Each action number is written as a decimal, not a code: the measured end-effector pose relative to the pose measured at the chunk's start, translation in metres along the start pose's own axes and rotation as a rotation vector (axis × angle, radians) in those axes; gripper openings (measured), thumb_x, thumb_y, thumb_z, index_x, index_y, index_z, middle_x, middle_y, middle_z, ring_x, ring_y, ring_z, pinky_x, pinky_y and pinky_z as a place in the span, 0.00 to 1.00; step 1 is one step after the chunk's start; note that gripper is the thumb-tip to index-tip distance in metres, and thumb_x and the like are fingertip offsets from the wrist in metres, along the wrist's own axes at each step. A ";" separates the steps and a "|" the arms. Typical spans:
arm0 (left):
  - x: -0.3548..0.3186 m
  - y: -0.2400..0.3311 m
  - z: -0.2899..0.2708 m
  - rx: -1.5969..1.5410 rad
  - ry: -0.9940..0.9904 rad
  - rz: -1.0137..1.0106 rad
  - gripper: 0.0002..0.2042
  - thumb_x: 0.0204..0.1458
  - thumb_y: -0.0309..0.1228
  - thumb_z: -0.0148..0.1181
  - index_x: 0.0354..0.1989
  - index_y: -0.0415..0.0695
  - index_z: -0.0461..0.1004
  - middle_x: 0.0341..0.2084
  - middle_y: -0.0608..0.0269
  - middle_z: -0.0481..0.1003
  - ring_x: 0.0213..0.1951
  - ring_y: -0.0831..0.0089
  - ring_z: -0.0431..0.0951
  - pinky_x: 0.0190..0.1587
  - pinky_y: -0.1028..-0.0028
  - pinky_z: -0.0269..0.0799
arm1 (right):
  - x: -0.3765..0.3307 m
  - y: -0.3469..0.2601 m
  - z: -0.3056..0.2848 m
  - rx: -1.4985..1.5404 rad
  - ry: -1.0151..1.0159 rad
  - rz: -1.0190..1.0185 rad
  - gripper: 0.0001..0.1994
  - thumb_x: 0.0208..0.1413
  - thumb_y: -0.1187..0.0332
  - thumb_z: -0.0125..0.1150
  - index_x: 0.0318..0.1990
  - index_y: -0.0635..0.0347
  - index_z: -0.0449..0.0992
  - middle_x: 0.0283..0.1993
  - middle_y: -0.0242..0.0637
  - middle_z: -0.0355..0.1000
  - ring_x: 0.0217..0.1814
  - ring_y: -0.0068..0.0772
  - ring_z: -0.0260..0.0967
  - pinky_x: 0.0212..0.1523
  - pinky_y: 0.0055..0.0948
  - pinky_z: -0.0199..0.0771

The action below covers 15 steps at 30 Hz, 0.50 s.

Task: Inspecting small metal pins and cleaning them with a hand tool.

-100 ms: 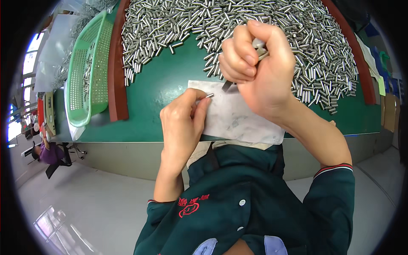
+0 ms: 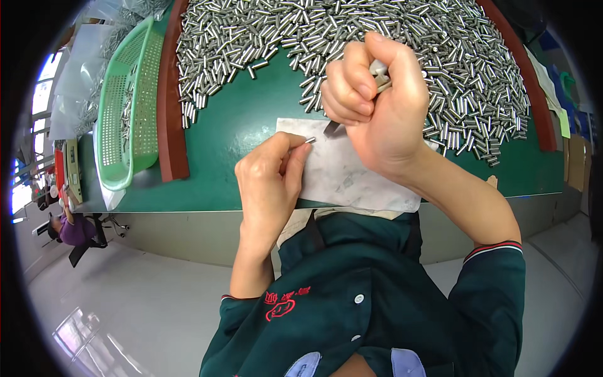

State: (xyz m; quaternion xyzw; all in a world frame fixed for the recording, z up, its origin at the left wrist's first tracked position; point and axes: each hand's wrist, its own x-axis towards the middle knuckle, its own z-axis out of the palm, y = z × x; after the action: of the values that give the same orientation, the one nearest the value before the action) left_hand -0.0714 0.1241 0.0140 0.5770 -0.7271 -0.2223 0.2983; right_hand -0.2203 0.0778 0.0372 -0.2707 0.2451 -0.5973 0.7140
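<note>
Nothing visibly moved, left hand [image 2: 271, 179] fingers pinching small metal pin [image 2: 309, 140], right hand [image 2: 377, 103] gripping tool [image 2: 333, 129]

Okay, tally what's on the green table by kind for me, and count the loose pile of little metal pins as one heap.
Heap of metal pins: 1
Single metal pin pinched in the left hand: 1
Dark-tipped tool gripped in the right hand: 1
Pale work sheet: 1
Green mesh basket: 1
Brown edge strips: 2
Total: 7

Green-topped bench [image 2: 251, 119] with heaped small metal cylinders [image 2: 402, 38], grey sheet [image 2: 352, 176], green mesh basket [image 2: 129, 107], brown edging strip [image 2: 171, 94].
</note>
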 end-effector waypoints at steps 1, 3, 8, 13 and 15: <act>0.000 -0.001 0.001 -0.012 0.025 0.004 0.04 0.41 0.21 0.61 0.23 0.38 0.72 0.09 0.59 0.64 0.11 0.71 0.64 0.16 0.75 0.59 | 0.000 0.002 0.000 -0.010 0.014 -0.013 0.20 0.57 0.60 0.31 0.12 0.53 0.52 0.09 0.26 0.47 0.12 0.19 0.36 0.15 0.22 0.41; -0.001 -0.001 0.000 -0.016 0.026 -0.007 0.04 0.41 0.21 0.61 0.23 0.38 0.72 0.09 0.60 0.64 0.11 0.72 0.64 0.16 0.76 0.59 | 0.001 0.005 0.001 0.002 0.049 -0.009 0.20 0.57 0.60 0.31 0.12 0.53 0.52 0.09 0.26 0.47 0.12 0.19 0.37 0.16 0.22 0.42; 0.000 0.000 -0.001 -0.013 0.028 -0.023 0.04 0.41 0.21 0.62 0.23 0.38 0.72 0.08 0.60 0.64 0.10 0.75 0.62 0.16 0.76 0.58 | -0.001 0.011 0.002 0.009 0.081 -0.008 0.20 0.57 0.60 0.32 0.13 0.53 0.53 0.10 0.27 0.48 0.13 0.19 0.39 0.16 0.22 0.43; -0.001 -0.001 0.000 -0.009 0.037 -0.019 0.04 0.41 0.21 0.62 0.23 0.38 0.72 0.08 0.61 0.63 0.10 0.75 0.61 0.15 0.77 0.57 | -0.001 0.014 0.005 -0.025 0.114 -0.034 0.19 0.57 0.60 0.33 0.14 0.53 0.53 0.10 0.27 0.48 0.13 0.18 0.40 0.16 0.21 0.43; -0.001 0.000 -0.001 -0.003 0.037 -0.016 0.04 0.40 0.21 0.62 0.23 0.38 0.72 0.08 0.61 0.63 0.10 0.75 0.61 0.15 0.77 0.57 | -0.002 0.014 0.006 -0.029 0.122 -0.036 0.19 0.57 0.60 0.33 0.14 0.53 0.53 0.10 0.27 0.48 0.13 0.18 0.39 0.16 0.21 0.43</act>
State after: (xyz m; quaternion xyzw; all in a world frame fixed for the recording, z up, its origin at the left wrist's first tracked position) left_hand -0.0708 0.1247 0.0141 0.5863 -0.7165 -0.2149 0.3109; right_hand -0.2061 0.0818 0.0319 -0.2486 0.2922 -0.6217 0.6829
